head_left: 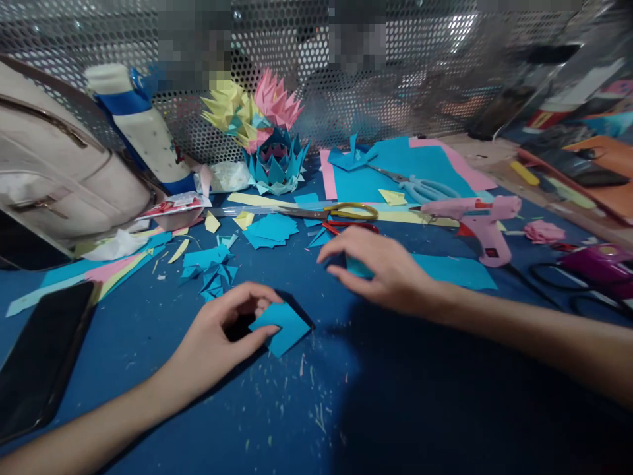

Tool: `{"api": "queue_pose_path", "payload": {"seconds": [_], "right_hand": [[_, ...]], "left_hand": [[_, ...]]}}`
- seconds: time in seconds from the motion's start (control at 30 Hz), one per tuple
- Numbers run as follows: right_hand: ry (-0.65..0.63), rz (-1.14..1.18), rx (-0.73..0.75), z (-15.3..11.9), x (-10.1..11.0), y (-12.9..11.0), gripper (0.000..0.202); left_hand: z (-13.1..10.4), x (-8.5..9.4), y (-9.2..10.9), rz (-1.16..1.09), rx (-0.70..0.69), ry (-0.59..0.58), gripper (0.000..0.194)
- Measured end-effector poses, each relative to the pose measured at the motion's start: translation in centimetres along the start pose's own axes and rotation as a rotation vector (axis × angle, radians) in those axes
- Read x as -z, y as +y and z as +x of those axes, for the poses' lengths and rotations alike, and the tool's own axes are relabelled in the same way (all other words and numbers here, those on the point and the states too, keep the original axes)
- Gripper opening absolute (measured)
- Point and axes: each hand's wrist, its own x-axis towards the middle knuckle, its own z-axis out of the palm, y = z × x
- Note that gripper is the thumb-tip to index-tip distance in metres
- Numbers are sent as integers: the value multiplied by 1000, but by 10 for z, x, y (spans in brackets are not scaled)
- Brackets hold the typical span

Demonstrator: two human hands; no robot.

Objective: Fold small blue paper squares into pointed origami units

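Between the thumb and fingers of my left hand [232,323] is a small blue paper square [287,328], one corner pointing right. My right hand [378,267] hovers to the right of it, thumb and forefinger apart with a gap between them. Beyond my hands lie a stack of blue paper pieces [271,231] and a cluster of folded blue paper pieces [210,269]. Yellow-handled scissors [351,211] rest just past my right hand, above a red-handled tool partly hidden by it. A blue paper strip [457,272] lies behind my right wrist.
Folded paper flowers [277,158] stand against the perforated metal screen. A pink glue gun [477,214] and blue-handled scissors [430,189] lie at right. On the left are a phone [47,349], a bottle [143,132] and a bag [59,158]. Paper scraps litter the blue tabletop.
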Motion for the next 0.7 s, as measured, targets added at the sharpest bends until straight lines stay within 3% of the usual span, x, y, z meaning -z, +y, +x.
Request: {"api": "queue_pose_path", "payload": {"seconds": [0.07,0.13,0.23,0.3,0.7], "right_hand": [[39,-224,-61,6,11,19,25],[-13,-339,-125,8,18,39,32],[-101,-335,-181,7,22,60,29],[-121,-346,-176,6,20,64,26],[-102,-571,-139,4,18,83,24]], "left_hand": [[0,0,-1,-32,22,39,29],[2,-1,-2,-62,47,61,34],[4,0,-1,-67,75,85,22],[4,1,-1,-50,89,103,15],[0,-4,7,-201,132,134,31]]}}
